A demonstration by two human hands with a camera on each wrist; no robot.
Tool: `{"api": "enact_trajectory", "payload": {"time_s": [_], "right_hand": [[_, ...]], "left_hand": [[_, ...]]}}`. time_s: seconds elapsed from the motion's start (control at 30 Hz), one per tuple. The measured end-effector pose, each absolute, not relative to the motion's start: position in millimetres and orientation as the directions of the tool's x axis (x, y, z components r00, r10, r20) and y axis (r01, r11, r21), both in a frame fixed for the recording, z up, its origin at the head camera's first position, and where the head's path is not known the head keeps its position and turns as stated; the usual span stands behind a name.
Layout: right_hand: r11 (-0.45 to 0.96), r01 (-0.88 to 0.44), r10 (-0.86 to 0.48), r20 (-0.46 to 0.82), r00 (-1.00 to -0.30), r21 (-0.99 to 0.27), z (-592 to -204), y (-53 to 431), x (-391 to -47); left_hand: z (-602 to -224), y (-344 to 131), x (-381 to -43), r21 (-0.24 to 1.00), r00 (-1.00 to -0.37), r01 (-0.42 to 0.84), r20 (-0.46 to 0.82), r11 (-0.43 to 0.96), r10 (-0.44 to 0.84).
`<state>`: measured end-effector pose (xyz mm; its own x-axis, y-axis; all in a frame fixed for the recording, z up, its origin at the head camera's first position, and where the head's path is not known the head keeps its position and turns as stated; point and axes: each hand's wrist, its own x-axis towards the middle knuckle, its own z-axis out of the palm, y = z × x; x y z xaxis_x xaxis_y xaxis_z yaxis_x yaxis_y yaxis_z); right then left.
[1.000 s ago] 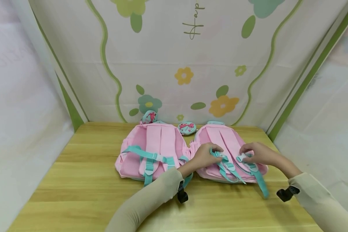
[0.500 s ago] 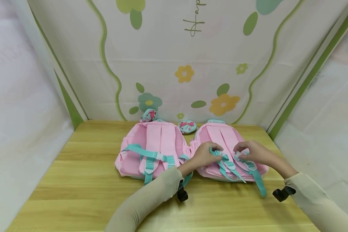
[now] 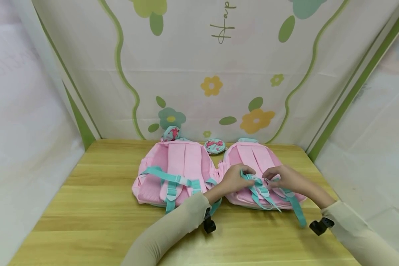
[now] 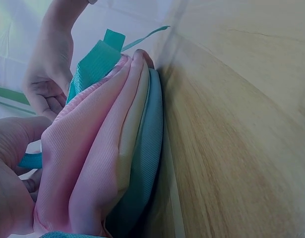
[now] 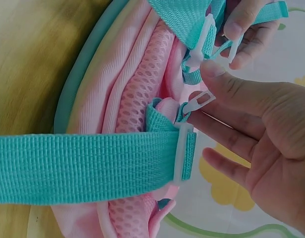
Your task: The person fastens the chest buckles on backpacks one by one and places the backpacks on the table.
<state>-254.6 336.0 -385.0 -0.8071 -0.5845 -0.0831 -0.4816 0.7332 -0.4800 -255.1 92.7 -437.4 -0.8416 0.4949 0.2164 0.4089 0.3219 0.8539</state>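
Note:
Two pink backpacks lie side by side with their shoulder straps up. Over the right backpack my left hand pinches a teal strap by its white buckle piece. My right hand holds a white plastic buckle tab on a short teal webbing, between thumb and fingers; in the right wrist view the thumb stands a little above it. The two buckle pieces are apart. A wide teal strap with a white adjuster crosses the right wrist view. The left wrist view shows the backpack's side.
The left backpack has a teal strap with a joined white buckle across it. Two small round pouches, one left and one middle, lie at the back. A wooden table meets a flowered cloth wall.
My right hand has moved left with the buckle tab, closer to my left hand. The left hand keeps its hold on the strap in about the same place.

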Motion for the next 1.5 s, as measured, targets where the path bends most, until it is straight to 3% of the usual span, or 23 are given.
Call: {"api": "enact_trajectory", "payload": {"time_s": [0.63, 1.03, 1.5], "right_hand": [[0.709, -0.61, -0.64, 0.041, -0.767, -0.353, -396.2, 337.0, -243.6], [0.709, -0.61, -0.628, 0.077, -0.774, -0.355, -392.6, 338.5, -242.6], [0.697, -0.629, -0.626, 0.136, -0.768, -0.344, -390.4, 339.0, -242.7]], "left_hand": [[-441.2, 93.5, -253.8, 0.85, -0.844, 0.412, 0.222, 0.327, 0.488], [-439.8, 95.0, -255.3, 0.812, -0.846, 0.44, 0.232, 0.383, 0.481], [-438.2, 94.2, -254.7, 0.828, -0.839, 0.452, 0.268, 0.333, 0.474]]}}
